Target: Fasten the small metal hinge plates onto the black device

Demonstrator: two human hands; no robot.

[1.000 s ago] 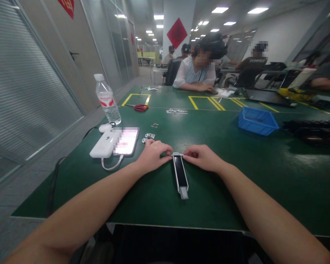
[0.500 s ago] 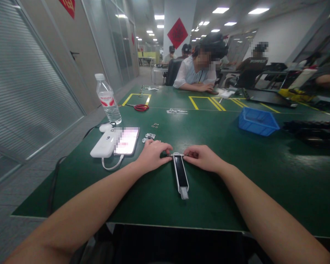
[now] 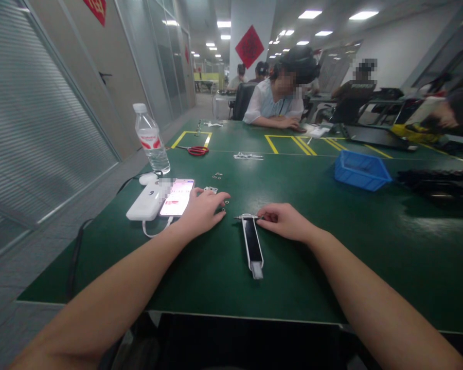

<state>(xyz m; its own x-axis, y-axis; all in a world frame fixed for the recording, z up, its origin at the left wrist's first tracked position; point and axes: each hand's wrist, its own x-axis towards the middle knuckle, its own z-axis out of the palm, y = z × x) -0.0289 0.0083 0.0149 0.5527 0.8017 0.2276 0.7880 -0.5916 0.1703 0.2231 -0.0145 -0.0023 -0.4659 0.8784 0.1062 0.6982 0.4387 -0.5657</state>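
Observation:
A long device with a white frame and black face [image 3: 253, 241] lies on the green table, a thin metal rod [image 3: 239, 217] passing across its far end. My right hand [image 3: 280, 220] pinches the rod's right end. To the left, my left hand [image 3: 205, 209] is off the device, thumb and forefinger apart, beside small metal rings [image 3: 227, 202]. Behind its fingers, small metal plates [image 3: 211, 190] are partly hidden. The left hand also overlaps the edge of a lit phone [image 3: 176, 198].
A white power bank [image 3: 143, 201] is cabled to the phone, with a water bottle [image 3: 153, 141] behind. Red-handled scissors [image 3: 198, 150] and white strips [image 3: 248, 156] lie farther back. At the right sits a blue bin [image 3: 361, 172]. A person [image 3: 275, 97] sits opposite.
My left hand has let go of the rod's left end, moved left toward the small parts and opened. The right hand stays in place on the rod.

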